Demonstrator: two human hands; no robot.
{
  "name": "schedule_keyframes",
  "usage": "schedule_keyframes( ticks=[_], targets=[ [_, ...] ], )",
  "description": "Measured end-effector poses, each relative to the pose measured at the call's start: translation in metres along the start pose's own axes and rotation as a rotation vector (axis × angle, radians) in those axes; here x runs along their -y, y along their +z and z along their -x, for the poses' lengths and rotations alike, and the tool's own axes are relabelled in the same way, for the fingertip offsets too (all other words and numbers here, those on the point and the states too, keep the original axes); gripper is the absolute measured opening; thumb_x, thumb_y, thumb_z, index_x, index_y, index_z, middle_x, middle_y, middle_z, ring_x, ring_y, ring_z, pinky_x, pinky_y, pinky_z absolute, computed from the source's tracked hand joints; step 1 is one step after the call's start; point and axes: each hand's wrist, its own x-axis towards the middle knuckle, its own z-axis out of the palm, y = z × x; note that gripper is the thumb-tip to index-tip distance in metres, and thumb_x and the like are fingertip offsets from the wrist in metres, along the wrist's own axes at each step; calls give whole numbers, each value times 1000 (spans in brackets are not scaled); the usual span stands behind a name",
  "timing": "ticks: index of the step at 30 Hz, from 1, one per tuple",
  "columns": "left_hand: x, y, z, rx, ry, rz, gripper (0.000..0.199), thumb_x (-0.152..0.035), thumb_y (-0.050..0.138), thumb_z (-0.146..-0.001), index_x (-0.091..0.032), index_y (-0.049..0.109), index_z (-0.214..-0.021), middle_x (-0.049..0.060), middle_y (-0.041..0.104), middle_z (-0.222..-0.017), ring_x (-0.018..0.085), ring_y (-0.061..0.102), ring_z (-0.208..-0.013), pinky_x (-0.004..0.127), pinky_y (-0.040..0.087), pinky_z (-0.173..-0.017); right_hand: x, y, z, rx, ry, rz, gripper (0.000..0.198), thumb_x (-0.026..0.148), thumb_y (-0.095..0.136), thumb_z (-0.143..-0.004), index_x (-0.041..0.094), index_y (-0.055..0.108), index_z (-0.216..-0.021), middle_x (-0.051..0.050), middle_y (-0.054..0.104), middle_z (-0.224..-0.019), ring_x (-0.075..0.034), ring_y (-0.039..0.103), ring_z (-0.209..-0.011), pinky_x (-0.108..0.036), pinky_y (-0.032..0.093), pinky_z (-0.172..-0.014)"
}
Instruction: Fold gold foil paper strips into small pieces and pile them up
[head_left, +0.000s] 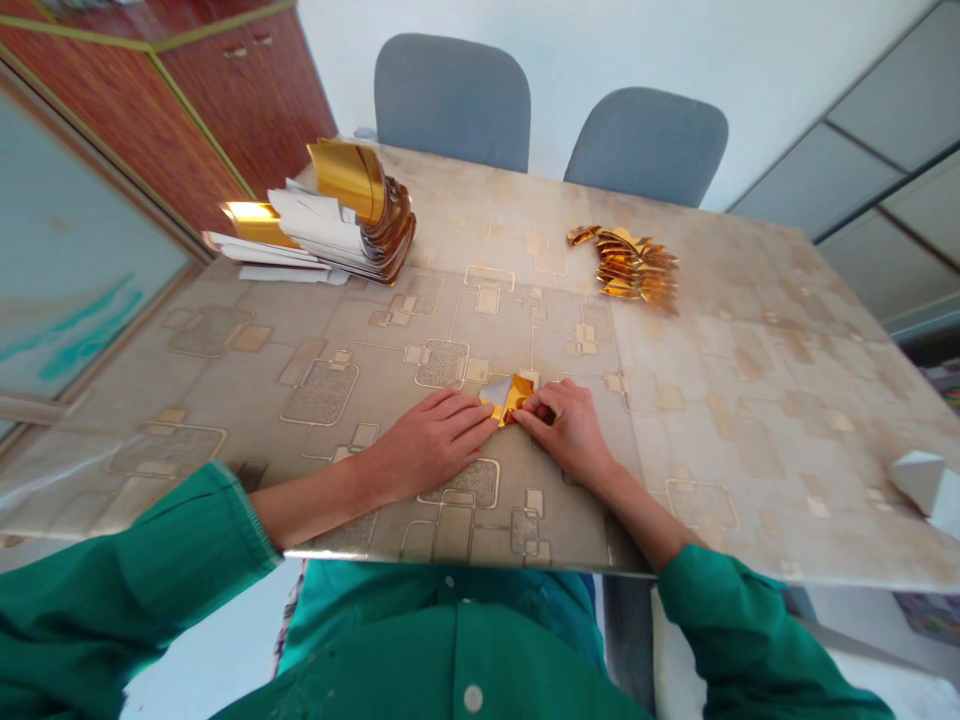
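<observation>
A small, partly folded piece of gold foil paper (517, 393) lies on the table between my hands. Its upper left part shows a pale silvery-white face; the rest is shiny gold. My left hand (448, 428) comes in from the left, its fingers close together and holding the paper's left edge against the tabletop. On the other side, my right hand (568, 425) pinches the lower right corner between thumb and curled fingers. Its lower fingers are partly hidden.
A stack of gold and white foil sheets (322, 235) stands at the back left. Several folded gold pieces (636, 265) overlap in a row at the back right. A white folded paper (926, 482) lies at the right edge. Two grey chairs (452, 100) stand behind the patterned table (480, 330).
</observation>
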Motion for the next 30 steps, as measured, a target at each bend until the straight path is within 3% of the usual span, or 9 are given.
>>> schedule_keyframes(
  ticks=[5,14,19,23,30],
  targets=[
    [-1,-3,-1,33,11,-30,35,-23,55,-98,-19,56,-132,10,65,-127,26,59,-113,44,46,-101,4,-2,1,-1,14,-1,25,29,70,-88,21,58,-67,1,61,-68,-17,50,-71,-32,34,-72],
    [9,-4,-2,5,-9,74,26,-18,50,-100,-19,63,-123,8,67,-124,22,61,-112,42,47,-102,6,-2,3,10,-3,81,22,30,67,-90,20,59,-72,0,60,-73,-18,50,-77,-34,29,-76],
    [15,-1,-6,-37,6,164,23,-16,49,-100,-16,66,-116,8,69,-119,20,62,-108,36,53,-94,3,-10,5,96,-107,50,2,22,64,-90,22,66,-89,0,63,-82,-19,53,-84,-34,30,-79],
    [13,-3,-5,-12,29,108,25,-16,52,-99,-17,65,-120,9,67,-123,22,60,-112,41,50,-99,2,-14,6,89,-162,24,6,20,68,-88,25,71,-92,-3,65,-93,-21,52,-91,-34,32,-80],
    [10,-4,-4,-7,36,104,25,-18,50,-101,-19,63,-122,7,66,-128,21,57,-121,43,40,-110,-3,-12,4,73,-237,-45,6,26,69,-90,26,74,-88,-2,69,-92,-19,54,-89,-36,33,-83]
  ],
)
